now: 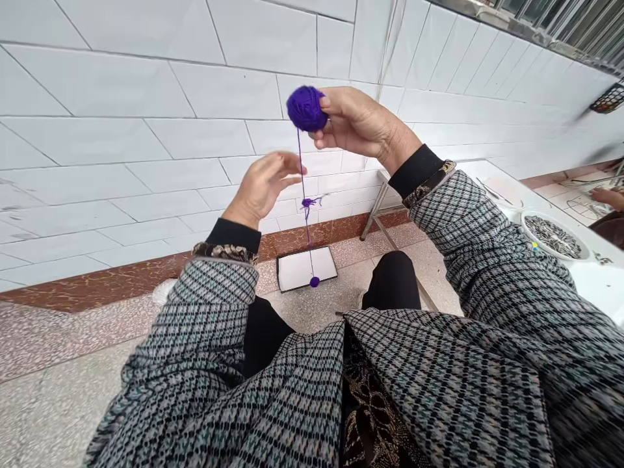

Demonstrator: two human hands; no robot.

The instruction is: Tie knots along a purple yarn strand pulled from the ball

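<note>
My right hand (348, 120) is raised and grips a ball of purple yarn (306, 108) between thumb and fingers. A single strand hangs from the ball, with a small loose tangle (308, 203) partway down. At its lower end hangs a smaller purple wad (314, 281), seen against a white tray with a dark rim (297, 270) on the floor. My left hand (270, 185) is just left of the strand, above the tangle. Its fingers are curved and apart from the thumb; whether the fingertips touch the strand is unclear.
On the right, a white table (602, 286) carries a round bowl (556, 235) of small dark-and-light pieces. A metal leg (373, 211) stands by the tiled wall (253, 39). Another person's hand (608, 197) shows at the right edge. A whitish round thing (164, 292) lies beside my left sleeve.
</note>
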